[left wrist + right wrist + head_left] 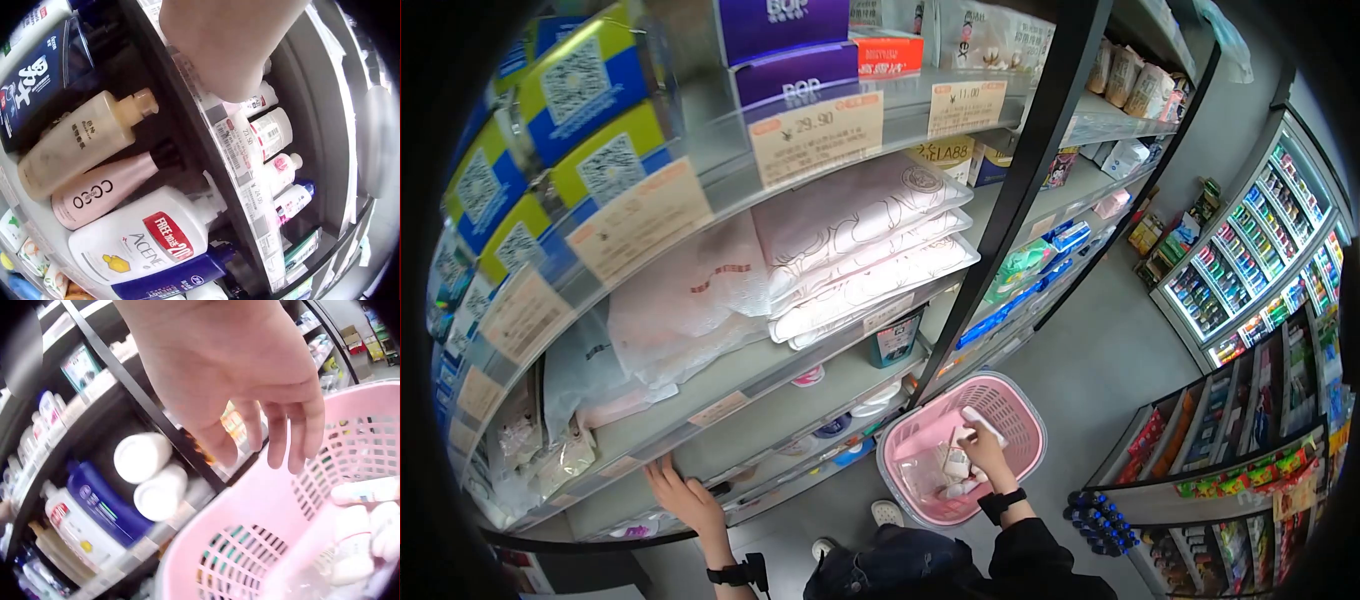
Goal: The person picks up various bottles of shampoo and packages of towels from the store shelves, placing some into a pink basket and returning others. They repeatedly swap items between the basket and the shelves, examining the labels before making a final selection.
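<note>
My right hand [988, 455] hangs inside the pink basket [890, 455], near a white tube [984, 425] and a white bottle [956, 455]. The right wrist view shows the hand [237, 369] above the basket's rim [206, 534], fingers loosely bent down and holding nothing; white bottles [353, 544] lie in the basket. Over a lower shelf's front edge rests my left hand [685, 497], its fingers spread. In the left wrist view only part of that hand [228, 47] shows, across the shelf edge above a white pump bottle [140, 234]; its fingertips are out of sight.
Shelves with price tags [817, 137] hold pink-white packs [860, 210] and purple boxes [790, 75]. A dark shelf post [1020, 170] stands behind the basket. Grey floor [1090, 330] runs toward a drinks cooler [1250, 240]; a snack rack [1230, 450] stands at the right.
</note>
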Motion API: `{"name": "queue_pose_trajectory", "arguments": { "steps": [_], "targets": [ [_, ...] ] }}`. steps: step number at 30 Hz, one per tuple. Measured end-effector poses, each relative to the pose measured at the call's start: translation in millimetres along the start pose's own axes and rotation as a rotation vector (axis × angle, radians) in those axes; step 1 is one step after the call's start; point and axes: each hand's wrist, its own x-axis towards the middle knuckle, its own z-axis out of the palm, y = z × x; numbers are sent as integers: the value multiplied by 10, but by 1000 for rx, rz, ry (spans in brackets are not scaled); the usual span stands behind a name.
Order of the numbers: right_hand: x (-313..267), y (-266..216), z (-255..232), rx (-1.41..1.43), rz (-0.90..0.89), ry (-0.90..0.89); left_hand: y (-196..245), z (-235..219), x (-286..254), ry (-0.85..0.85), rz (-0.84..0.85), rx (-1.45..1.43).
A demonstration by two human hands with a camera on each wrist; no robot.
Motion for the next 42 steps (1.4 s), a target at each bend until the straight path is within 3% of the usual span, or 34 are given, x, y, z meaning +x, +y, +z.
{"name": "queue_pose_trajectory", "arguments": {
  "steps": [2,4,6,8,10,12,16,21,24,25,28,30,32,36,38,39,40,42],
  "targets": [
    [-36,420,110,-255,71,-291,-1,38,-9,14,9,15],
    [-122,903,355,-291,20,-376,7,51,-14,27,27,-14],
    [-130,879,437,-323,-41,-464,6,96,-32,67,19,-7],
    [-165,785,553,-373,132,-669,16,95,-19,117,11,7],
    [-54,990,843,-405,103,-760,86,59,2,101,-9,-37],
    [44,1042,1124,-608,21,-836,87,71,-13,117,-39,-19],
    [164,1249,1701,-759,-140,-813,27,109,-47,87,-60,-31],
    [145,1574,2110,-823,-50,-849,-11,69,-88,80,-68,-33],
    [60,1368,2082,-931,24,-892,166,13,-27,133,-31,-38],
    [37,1603,2216,-983,-50,-823,154,33,-27,150,-21,-41],
    [8,1666,2233,-1148,-159,-878,130,34,-73,116,-41,-48],
    [-15,1687,2204,-1143,-156,-796,82,60,-97,72,-64,-60],
    [89,1467,2057,-1094,-166,-734,8,178,-87,138,-34,5],
    [94,1323,1694,-1040,-49,-630,-59,204,-119,107,-48,-18],
    [118,1153,1329,-806,-37,-495,-74,205,-119,114,-37,-13],
    [175,1084,1135,-742,-203,-479,-23,156,-97,111,-34,-28],
    [174,995,986,-750,-196,-465,27,93,-65,80,-52,-22],
    [103,806,723,171,199,-371,77,65,-34,49,-70,-32]
  ]
}}
